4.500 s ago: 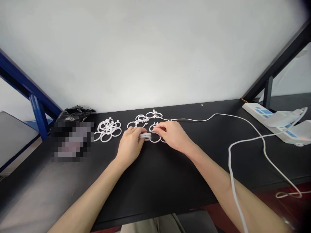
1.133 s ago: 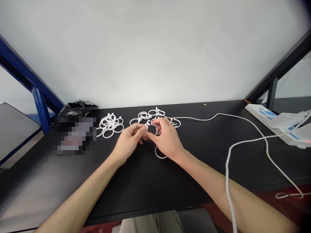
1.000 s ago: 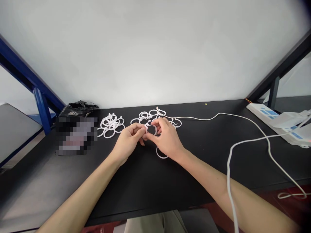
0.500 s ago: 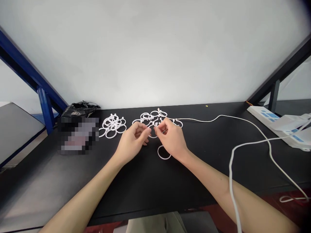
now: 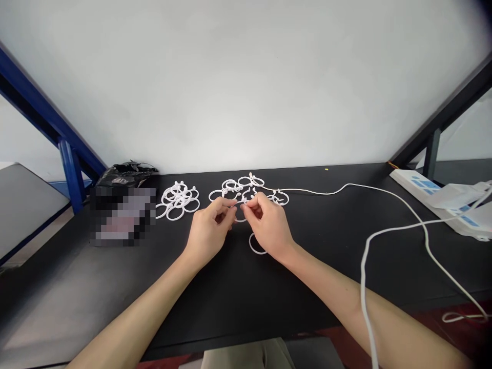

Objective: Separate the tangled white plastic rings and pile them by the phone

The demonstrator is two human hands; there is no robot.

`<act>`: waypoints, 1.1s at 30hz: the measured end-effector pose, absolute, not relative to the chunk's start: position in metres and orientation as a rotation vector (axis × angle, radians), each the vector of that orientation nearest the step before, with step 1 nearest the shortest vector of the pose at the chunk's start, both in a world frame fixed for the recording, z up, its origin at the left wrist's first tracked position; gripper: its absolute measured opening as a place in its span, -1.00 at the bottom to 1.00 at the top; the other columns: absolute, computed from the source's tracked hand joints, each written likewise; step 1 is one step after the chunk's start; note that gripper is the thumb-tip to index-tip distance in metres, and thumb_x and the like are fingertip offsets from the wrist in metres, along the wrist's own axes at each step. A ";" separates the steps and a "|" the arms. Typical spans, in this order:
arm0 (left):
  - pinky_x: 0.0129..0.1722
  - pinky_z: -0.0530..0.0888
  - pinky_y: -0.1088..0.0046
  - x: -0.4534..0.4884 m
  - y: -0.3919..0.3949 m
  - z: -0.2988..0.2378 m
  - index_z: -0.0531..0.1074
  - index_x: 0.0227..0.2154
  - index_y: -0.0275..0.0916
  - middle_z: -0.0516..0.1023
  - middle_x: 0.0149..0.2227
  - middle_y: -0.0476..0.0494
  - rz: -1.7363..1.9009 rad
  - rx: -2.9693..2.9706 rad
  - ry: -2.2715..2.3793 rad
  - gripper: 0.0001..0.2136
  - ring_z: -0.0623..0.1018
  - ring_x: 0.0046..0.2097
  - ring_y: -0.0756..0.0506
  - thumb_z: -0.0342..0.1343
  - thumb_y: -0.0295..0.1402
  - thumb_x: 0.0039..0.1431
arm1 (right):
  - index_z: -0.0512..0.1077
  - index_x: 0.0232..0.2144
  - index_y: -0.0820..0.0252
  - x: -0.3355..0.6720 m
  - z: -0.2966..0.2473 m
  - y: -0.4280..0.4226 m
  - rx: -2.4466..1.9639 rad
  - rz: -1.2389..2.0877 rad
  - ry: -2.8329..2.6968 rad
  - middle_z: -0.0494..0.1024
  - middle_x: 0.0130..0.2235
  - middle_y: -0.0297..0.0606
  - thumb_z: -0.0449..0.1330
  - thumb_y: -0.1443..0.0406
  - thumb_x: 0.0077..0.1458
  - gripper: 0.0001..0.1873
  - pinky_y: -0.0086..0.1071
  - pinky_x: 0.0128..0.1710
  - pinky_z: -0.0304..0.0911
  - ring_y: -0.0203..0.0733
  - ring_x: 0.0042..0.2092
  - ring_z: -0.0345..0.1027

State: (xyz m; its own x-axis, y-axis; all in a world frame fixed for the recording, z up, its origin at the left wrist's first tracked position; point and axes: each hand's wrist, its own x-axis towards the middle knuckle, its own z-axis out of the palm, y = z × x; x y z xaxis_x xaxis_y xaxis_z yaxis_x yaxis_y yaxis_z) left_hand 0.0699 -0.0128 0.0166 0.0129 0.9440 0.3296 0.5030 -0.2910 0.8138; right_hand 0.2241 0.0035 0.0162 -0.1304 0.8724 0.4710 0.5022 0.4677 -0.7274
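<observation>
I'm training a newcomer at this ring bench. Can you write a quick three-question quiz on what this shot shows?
1. True or false: the left hand and the right hand pinch one white plastic ring between their fingers.
2. Where on the black table does the separate heap of white rings lie? A) left of both hands B) right of both hands C) at the table's near edge
3. Fill in: a single white ring lies flat on the table, partly under the ____ hand.
Key: 1 true; 2 A; 3 right.
</observation>
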 end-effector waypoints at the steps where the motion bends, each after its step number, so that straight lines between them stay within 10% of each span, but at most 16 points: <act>1: -0.50 0.36 0.56 0.070 -0.012 0.017 0.45 -0.23 -0.16 0.49 -0.56 0.11 1.229 1.817 1.469 -0.86 0.47 -0.55 0.05 0.05 -0.27 0.24 | 0.21 -0.50 0.11 0.224 0.017 0.003 -1.175 0.495 -1.774 0.43 -0.51 -0.43 0.11 0.29 0.17 -0.79 -0.43 -0.44 0.16 -0.32 -0.49 0.30; 33: -0.44 0.36 0.51 0.071 -0.017 0.021 0.43 -0.27 -0.15 0.50 -0.53 0.06 1.164 1.884 1.478 -0.85 0.47 -0.50 0.01 0.01 -0.24 0.25 | 0.30 -0.45 0.12 0.229 0.022 0.003 -1.176 0.474 -1.828 0.48 -0.46 -0.39 0.12 0.29 0.20 -0.84 -0.40 -0.39 0.22 -0.29 -0.45 0.34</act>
